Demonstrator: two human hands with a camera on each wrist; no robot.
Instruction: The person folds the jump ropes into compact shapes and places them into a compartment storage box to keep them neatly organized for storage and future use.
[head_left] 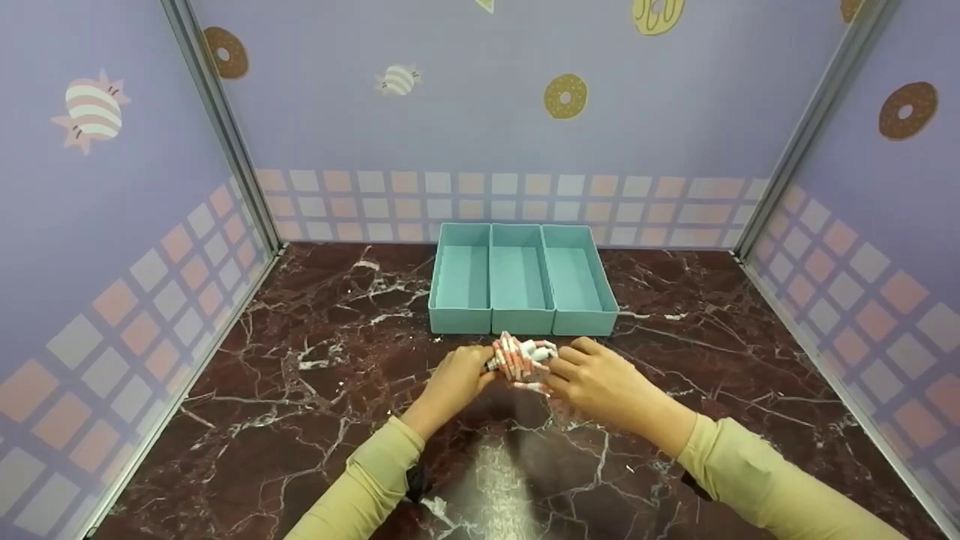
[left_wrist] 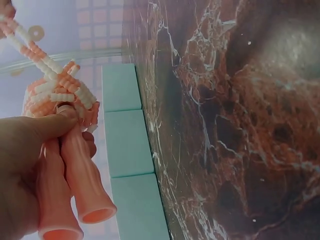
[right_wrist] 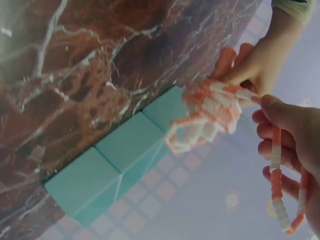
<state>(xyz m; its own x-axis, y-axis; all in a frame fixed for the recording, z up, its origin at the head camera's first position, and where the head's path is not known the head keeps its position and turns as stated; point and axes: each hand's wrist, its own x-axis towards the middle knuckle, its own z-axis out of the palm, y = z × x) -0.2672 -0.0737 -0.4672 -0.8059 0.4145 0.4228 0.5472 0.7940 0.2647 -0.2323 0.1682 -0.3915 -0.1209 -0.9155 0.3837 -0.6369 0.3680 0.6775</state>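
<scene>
A beaded jump rope [head_left: 513, 360] in coral and white is wound into a bundle above the table. My left hand [head_left: 459, 376] grips its two coral handles [left_wrist: 86, 172] side by side, with the thumb across them in the left wrist view. Beaded turns wrap around the handles' upper ends. My right hand [head_left: 600, 381] pinches a strand drawn taut from the bundle. From that hand a loose loop of beaded rope [right_wrist: 276, 185] hangs across the fingers in the right wrist view. White handle-end pieces show within the bundle.
Just beyond the hands, a teal box [head_left: 523, 322] with three long compartments stands on the dark red marbled table [head_left: 315, 420]. Purple patterned panels [head_left: 480, 135] enclose the back and both sides, with metal posts [head_left: 225, 127] at the corners.
</scene>
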